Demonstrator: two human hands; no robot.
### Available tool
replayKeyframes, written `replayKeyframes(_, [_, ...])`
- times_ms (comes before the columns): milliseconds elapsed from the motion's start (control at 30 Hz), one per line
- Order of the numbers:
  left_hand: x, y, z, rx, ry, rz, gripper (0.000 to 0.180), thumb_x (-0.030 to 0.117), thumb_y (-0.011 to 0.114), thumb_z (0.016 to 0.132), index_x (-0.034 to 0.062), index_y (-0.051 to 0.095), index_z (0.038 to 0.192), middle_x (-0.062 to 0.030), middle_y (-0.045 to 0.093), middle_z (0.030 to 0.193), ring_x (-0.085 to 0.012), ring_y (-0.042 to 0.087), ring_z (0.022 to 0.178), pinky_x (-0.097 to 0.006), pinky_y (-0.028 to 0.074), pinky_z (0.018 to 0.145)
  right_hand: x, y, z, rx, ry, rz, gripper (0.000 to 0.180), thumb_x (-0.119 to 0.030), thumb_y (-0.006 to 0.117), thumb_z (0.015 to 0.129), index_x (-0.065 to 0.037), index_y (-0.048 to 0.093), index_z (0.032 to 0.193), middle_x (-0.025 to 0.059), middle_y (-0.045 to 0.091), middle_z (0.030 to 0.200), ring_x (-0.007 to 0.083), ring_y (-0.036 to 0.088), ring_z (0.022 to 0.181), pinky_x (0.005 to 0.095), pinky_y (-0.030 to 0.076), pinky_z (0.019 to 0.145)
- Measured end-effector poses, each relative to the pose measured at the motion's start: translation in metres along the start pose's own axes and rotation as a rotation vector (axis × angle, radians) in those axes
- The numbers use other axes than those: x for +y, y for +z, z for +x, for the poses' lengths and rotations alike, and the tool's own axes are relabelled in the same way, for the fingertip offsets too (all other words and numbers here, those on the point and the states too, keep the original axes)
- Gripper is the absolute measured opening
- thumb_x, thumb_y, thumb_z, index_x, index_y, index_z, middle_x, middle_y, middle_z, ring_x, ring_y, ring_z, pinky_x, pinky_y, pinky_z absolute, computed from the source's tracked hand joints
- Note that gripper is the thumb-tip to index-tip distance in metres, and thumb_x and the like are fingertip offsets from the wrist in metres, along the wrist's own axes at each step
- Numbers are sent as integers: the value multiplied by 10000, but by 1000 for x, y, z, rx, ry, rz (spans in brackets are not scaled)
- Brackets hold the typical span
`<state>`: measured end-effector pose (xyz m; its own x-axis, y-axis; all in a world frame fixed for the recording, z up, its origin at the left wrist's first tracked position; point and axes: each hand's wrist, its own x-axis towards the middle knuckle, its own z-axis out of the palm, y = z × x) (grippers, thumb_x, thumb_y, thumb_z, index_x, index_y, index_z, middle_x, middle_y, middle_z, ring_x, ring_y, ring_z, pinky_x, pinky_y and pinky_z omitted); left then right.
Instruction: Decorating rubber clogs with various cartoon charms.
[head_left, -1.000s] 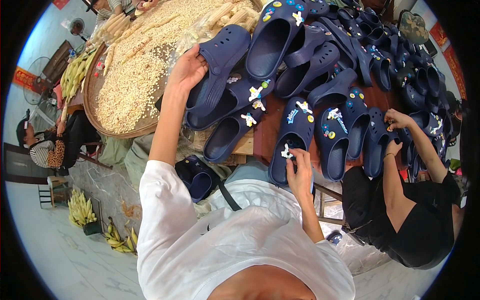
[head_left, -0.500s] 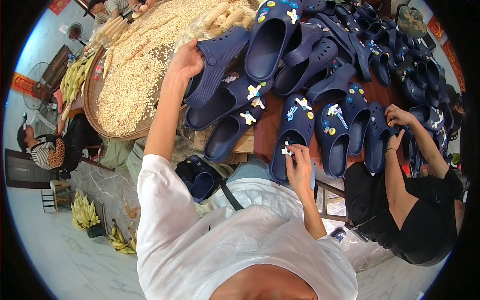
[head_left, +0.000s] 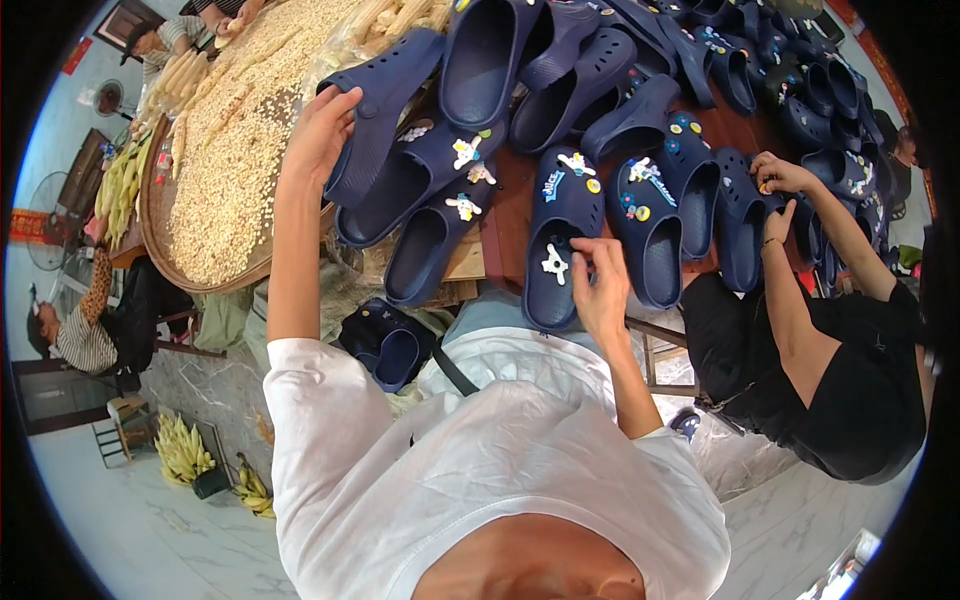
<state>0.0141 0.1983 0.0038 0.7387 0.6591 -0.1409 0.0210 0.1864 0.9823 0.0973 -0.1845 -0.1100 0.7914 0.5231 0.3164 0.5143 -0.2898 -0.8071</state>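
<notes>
In my left hand [head_left: 325,135], at the upper left, the fingers are closed on the edge of a navy clog [head_left: 372,122], which is tilted above other clogs. My right hand [head_left: 602,285] is beside a navy clog [head_left: 548,300] at the table's front edge. Its fingers are loosely curled, with a gap between thumb and forefinger. A small white charm [head_left: 554,264] with a dark centre lies inside this clog, just left of my fingertips. White, blue and yellow charms [head_left: 575,165] decorate the same clog's toe. Another decorated clog [head_left: 645,205] stands to its right.
Many navy clogs [head_left: 740,75] cover the reddish table. A round tray [head_left: 150,215] of corn kernels [head_left: 225,185] is on the left. At the right, a person in black [head_left: 830,390] works on a clog with both hands. Other people sit at the far left.
My right fingers have come off the white charm, which now lies in the clog. The view has shifted, so the table appears further left and higher. My left hand still holds its clog.
</notes>
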Motion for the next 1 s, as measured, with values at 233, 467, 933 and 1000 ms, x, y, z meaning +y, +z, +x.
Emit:
replayKeyframes(233, [0, -1, -63, 92, 296, 350, 581, 200, 610, 912, -12, 388, 1405, -173, 522, 1336, -226, 521, 1209, -322, 402, 1000, 19, 12, 19, 53, -29, -205, 227, -4, 628, 813, -47, 598, 1034, 140, 536, 976, 333, 590, 900, 396, 469, 759])
replayKeyframes(467, [-17, -18, -79, 73, 339, 378, 462, 117, 594, 914, 10, 483, 1349, -156, 563, 1293, -219, 533, 1196, -336, 389, 1029, 28, 19, 29, 55, -21, -204, 219, 21, 587, 823, -47, 599, 1030, 152, 533, 963, 337, 596, 860, 405, 480, 741])
replayKeyframes(933, [-137, 91, -170, 151, 816, 740, 314, -92, 597, 735, 48, 678, 1004, -129, 642, 1060, -296, 598, 963, -353, 479, 821, 37, 4, 63, 49, 70, 61, 207, -33, 648, 853, -23, 603, 1055, 76, 545, 907, 124, 550, 683, 246, 466, 591])
replayKeyframes(1000, [-156, 102, -180, 152, 708, 679, 319, -86, 597, 736, 49, 681, 1012, -124, 633, 1070, -292, 587, 967, -352, 479, 809, 45, 6, 79, 63, 44, 37, 216, -36, 641, 855, -25, 596, 1066, 88, 553, 918, 142, 574, 713, 249, 474, 597])
